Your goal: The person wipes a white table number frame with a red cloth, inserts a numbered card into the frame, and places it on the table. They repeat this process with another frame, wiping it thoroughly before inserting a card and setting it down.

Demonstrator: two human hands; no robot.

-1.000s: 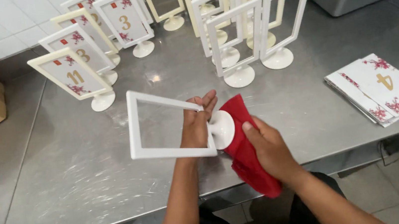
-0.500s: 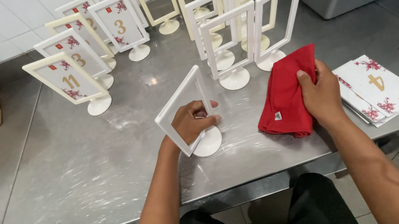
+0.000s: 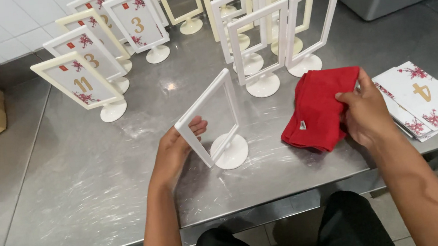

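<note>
Since half a second ago the empty white plastic sign frame (image 3: 213,118) stands more upright on its round foot, and the folded red cloth (image 3: 319,109) now lies flat on the brushed steel worktop (image 3: 89,192), no longer lifted. The left hand (image 3: 175,147) grasps the frame's near upright, thumb over the edge, fingers behind. The right hand (image 3: 364,114) pinches the cloth's right edge between thumb and fingers, palm resting just beside it.

The frame stands near the worktop's front edge, roughly mid-width. Its long axis runs upward, tilted a little away from the person, and its open face turns toward the left side of the worktop. Bare steel spreads to the left of it and toward the front-left corner. Behind it, a cluster of empty white and cream frames (image 3: 269,35) crowds the back edge, with numbered floral sign frames (image 3: 91,60) toward the back-left. A stack of white floral number cards (image 3: 425,97) lies near the right edge, just beside the right hand.
</note>
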